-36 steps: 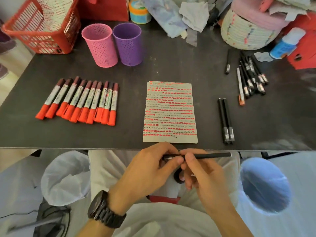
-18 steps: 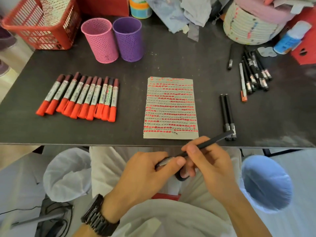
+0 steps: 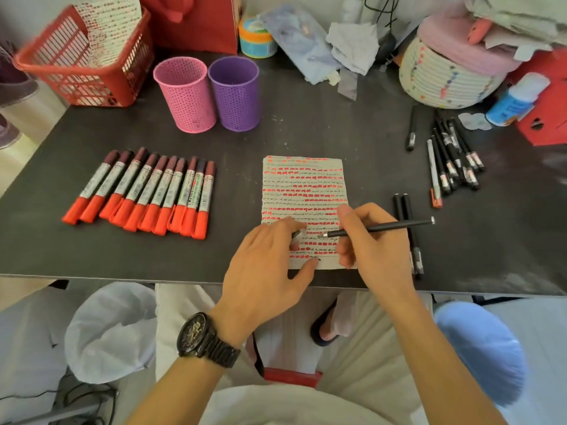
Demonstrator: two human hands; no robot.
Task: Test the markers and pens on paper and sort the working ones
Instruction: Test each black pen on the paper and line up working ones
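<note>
My right hand (image 3: 372,250) holds an uncapped black pen (image 3: 386,227), its tip pointing left over the lower part of the test paper (image 3: 303,191), which is covered in red and black marks. My left hand (image 3: 267,268) rests on the paper's bottom left corner, thumb on the lower edge, with the pen's cap (image 3: 296,234) between its fingers. A row of several red markers (image 3: 144,191) lies left of the paper. Two black pens (image 3: 404,207) lie right of it, and a heap of several black pens (image 3: 451,157) lies farther back right.
A pink cup (image 3: 185,93) and a purple cup (image 3: 234,93) stand behind the paper. A red basket (image 3: 82,69) sits at the back left and a woven basket (image 3: 441,75) at the back right. The black table's front edge (image 3: 122,276) runs just under my hands.
Both hands rose from below the table edge onto the paper. The pen was pulled out of its cap; the cap stayed in my left hand and the pen tip now points at the sheet.
</note>
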